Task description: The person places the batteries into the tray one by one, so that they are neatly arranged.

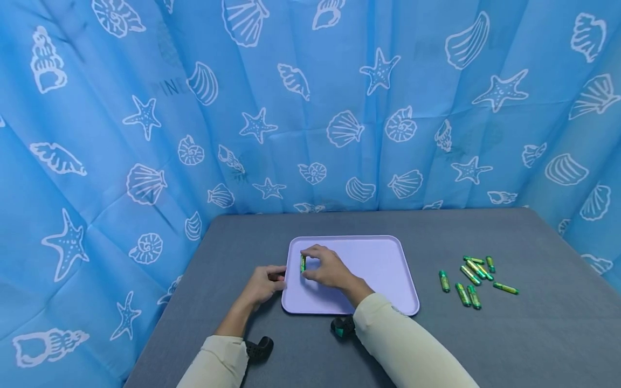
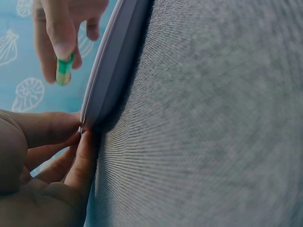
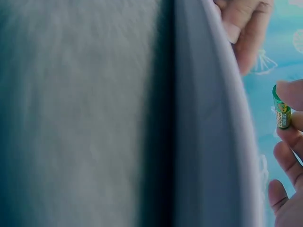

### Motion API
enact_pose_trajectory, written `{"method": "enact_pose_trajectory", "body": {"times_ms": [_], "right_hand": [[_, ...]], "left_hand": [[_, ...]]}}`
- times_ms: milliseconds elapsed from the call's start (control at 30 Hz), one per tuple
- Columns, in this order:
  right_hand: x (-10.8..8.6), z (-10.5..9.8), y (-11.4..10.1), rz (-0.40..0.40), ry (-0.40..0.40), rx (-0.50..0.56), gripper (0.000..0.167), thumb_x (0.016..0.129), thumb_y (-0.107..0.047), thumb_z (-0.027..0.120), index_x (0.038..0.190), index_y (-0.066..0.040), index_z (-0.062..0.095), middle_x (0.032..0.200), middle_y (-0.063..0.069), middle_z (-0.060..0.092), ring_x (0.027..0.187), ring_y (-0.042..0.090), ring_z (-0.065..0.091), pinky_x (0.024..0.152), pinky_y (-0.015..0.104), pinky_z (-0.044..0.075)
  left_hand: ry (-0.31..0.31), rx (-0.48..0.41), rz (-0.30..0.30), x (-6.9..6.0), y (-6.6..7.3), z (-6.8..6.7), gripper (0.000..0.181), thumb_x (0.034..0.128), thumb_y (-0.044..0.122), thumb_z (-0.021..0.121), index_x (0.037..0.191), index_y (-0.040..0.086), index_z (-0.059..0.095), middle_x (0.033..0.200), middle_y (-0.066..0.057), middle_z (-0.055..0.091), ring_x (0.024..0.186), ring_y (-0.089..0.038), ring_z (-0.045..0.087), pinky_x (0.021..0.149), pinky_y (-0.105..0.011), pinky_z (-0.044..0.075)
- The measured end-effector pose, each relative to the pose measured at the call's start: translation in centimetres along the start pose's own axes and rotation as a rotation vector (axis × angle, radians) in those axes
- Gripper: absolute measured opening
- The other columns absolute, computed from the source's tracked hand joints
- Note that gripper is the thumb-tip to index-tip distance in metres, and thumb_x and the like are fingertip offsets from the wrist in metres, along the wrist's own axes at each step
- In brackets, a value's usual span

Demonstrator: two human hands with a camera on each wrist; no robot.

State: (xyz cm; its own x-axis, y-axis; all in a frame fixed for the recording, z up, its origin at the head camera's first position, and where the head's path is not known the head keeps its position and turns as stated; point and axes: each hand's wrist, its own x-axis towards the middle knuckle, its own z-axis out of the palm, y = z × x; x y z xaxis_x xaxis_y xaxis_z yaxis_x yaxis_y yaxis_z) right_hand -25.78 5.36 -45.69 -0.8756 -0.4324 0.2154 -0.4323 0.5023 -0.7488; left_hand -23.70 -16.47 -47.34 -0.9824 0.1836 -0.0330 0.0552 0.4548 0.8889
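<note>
A lilac tray (image 1: 375, 269) lies on the grey table. At its left edge, my left hand (image 1: 262, 285) pinches the rim between thumb and fingers, which the left wrist view shows up close. Over the tray's left part, my right hand (image 1: 330, 269) holds a green battery (image 1: 303, 263) between thumb and fingertips. That battery (image 3: 282, 109) is upright in the head view, and its printed label shows in the right wrist view. Whether its lower end touches the tray I cannot tell.
Several green batteries lie loose on the table right of the tray, among them a lone battery (image 1: 444, 281) nearest it and a battery (image 1: 506, 288) farthest right. A blue curtain (image 1: 310, 108) with white shell prints hangs behind and beside the grey table (image 1: 242, 237).
</note>
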Motion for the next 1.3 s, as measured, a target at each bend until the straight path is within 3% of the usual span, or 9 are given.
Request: {"method": "enact_pose_trajectory", "body": {"times_ms": [500,867,1067,1300], "right_hand": [[1.1,2.4,-0.3,0.04,-0.034,-0.041,0.052,0.083,-0.015,0.075,0.132,-0.004,0.059,0.126,0.007,0.058,0.12,0.028,0.049,0.098,0.044,0.038],[1.5,3.6,-0.5,0.06,-0.018,-0.151,0.052,0.081,-0.022,0.078,0.13,-0.009,0.062,0.125,0.004,0.06,0.115,0.026,0.049,0.097,0.05,0.033],[1.5,3.8,-0.7,0.106,-0.045,-0.199,0.054,0.084,-0.029,0.076,0.133,-0.013,0.06,0.129,0.001,0.057,0.117,0.023,0.046,0.096,0.047,0.031],[1.3,3.4,-1.1,0.127,-0.066,-0.186,0.061,0.083,-0.03,0.077,0.137,-0.012,0.055,0.134,0.003,0.053,0.12,0.024,0.045,0.099,0.047,0.031]], "left_hand": [[-0.015,-0.033,0.041,-0.1,-0.1,-0.1,0.041,0.0838,-0.012,0.065,0.125,-0.006,0.061,0.098,-0.011,0.062,0.087,-0.022,0.055,0.068,-0.029,0.047],[-0.016,-0.061,0.059,-0.1,-0.3,0.0,0.041,0.0831,-0.013,0.064,0.124,-0.009,0.06,0.101,-0.013,0.062,0.088,-0.022,0.056,0.068,-0.028,0.047],[-0.017,-0.068,0.064,-0.2,-0.2,0.0,0.042,0.082,-0.014,0.064,0.123,-0.01,0.06,0.099,-0.012,0.061,0.087,-0.022,0.055,0.068,-0.03,0.047],[-0.003,-0.059,0.051,0.0,-0.2,0.0,0.042,0.082,-0.014,0.064,0.123,-0.009,0.061,0.095,-0.011,0.062,0.085,-0.021,0.055,0.067,-0.029,0.047]]}}
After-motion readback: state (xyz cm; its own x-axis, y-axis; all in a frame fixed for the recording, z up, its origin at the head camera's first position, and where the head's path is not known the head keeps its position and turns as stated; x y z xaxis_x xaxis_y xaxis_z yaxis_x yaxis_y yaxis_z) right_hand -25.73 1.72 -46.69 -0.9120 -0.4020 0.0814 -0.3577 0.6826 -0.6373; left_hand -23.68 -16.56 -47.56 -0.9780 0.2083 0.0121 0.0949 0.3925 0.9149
